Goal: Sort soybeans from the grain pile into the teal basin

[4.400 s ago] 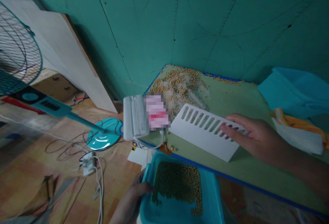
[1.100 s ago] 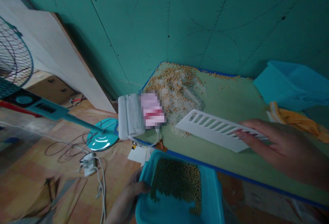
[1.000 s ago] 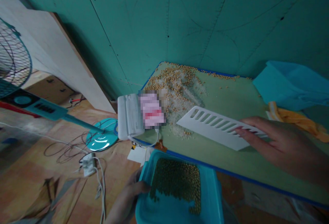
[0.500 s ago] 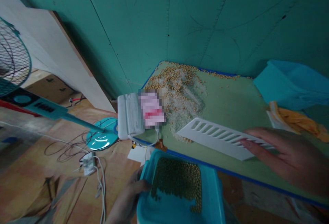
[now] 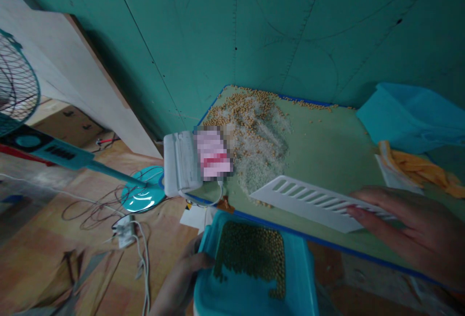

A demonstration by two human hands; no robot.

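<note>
My left hand [image 5: 191, 267] grips the left rim of a blue plastic bin [image 5: 250, 301], held under the table's front edge. In the bin lie small green beans [image 5: 243, 248] and, along the right side, yellowish soybeans [image 5: 278, 253]. My right hand [image 5: 403, 229] is closed on the right end of a white slotted plastic strip [image 5: 312, 209]. The strip's left tip touches the table near a pale grainy heap [image 5: 257, 166]. Round soybeans [image 5: 241, 108] are mixed through the heap and scattered behind it.
The green table [image 5: 319, 146] has a blue edge and stands against a green wall [image 5: 203, 30]. A white device [image 5: 179, 163] and a blurred phone-like object [image 5: 213, 154] sit at its left end. A blue bag [image 5: 410, 117] and an orange cloth [image 5: 417, 166] lie right. A fan [image 5: 54, 149] and cables stand left.
The white slotted strip and my right hand have shifted slightly down and toward me. The bin in my left hand stays in place.
</note>
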